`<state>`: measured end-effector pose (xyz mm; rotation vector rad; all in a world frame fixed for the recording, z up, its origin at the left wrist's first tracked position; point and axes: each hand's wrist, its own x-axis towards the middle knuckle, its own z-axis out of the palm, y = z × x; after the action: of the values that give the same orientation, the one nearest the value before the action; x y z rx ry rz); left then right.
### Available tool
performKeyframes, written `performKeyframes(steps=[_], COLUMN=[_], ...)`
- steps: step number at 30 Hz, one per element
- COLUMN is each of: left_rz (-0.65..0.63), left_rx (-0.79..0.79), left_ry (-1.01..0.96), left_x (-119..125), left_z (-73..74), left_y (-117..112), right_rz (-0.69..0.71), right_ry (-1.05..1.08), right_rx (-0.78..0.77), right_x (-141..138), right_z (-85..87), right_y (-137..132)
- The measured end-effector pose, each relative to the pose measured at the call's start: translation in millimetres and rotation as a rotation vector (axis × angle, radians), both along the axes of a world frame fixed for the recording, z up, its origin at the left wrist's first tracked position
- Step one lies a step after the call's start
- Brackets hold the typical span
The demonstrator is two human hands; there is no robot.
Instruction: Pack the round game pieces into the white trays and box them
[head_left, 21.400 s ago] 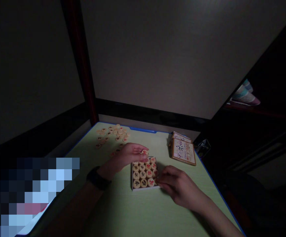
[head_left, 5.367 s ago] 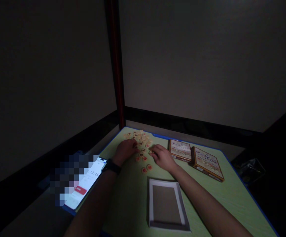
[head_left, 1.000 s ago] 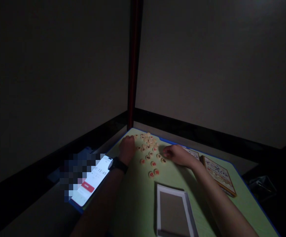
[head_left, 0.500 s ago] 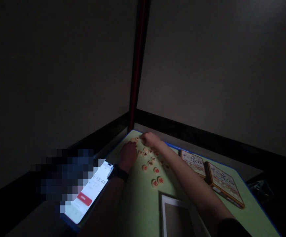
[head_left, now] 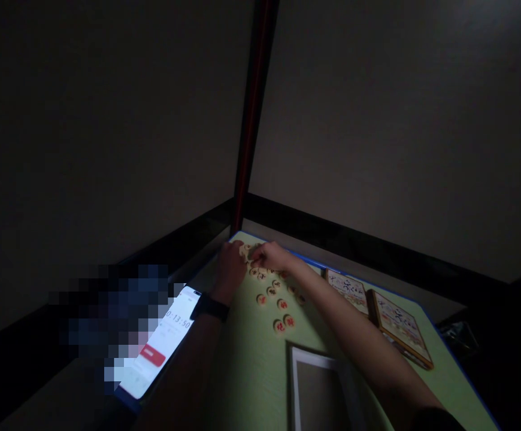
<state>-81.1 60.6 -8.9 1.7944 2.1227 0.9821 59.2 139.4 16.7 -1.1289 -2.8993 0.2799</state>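
Observation:
Round Chinese chess pieces [head_left: 262, 276] with red and black characters lie scattered over the pale green tabletop. At the table's far corner, my left hand [head_left: 231, 261], a dark watch [head_left: 210, 307] on its wrist, lies beside a few light pieces [head_left: 245, 250]. Its back faces me and hides most of the fingers. Close to its right, my right hand [head_left: 270, 256] reaches in with fingers curled down over the same cluster. Whatever is in its fingertips is too dark and small to make out. Two red-marked pieces [head_left: 284, 324] lie nearer to me, side by side.
Two printed boxes [head_left: 399, 328] lie along the right side of the table [head_left: 247, 371]. A white-framed flat tray or lid [head_left: 295, 383] lies at the front. A lit phone [head_left: 159, 341] showing a timer leans at the left edge. Dark walls meet behind the far corner.
My left hand has moved farther toward the far corner. My right hand has shifted slightly left and its fingers now bend toward the pieces there. The view has tilted a little.

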Motion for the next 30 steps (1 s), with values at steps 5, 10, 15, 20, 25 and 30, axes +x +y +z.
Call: performKeyframes(steps=[5,10,15,20,25,30], left_rz=[0.12,-0.627,-0.629,-0.239,-0.272,-0.325], left_rx=[0.125,0.122,0.134,-0.144,-0.151,-0.125], left_ry=[-0.062,0.24,0.289,0.288,0.297,0.226], left_x=[27,78,87,51,35,34], left_z=[38.4,49.8,40.1,19.3,-10.6,-15.3], left_y=[-24,-105,-119,-68,-55,-57], right_rz=[0.018,0.049,0.035,0.052,0.012,-0.022], right_ry=[0.021,-0.014,-0.02,0.029,0.098,0.108], right_rx=[0.024,0.023,0.037,-0.02,-0.142,-0.263], right_x=[15,17,13,19,28,28], right_z=[6.6,2.8,-1.5,-0.8,-1.7,-6.3], right_y=[-19,-32,-44,-45,-26,-11])
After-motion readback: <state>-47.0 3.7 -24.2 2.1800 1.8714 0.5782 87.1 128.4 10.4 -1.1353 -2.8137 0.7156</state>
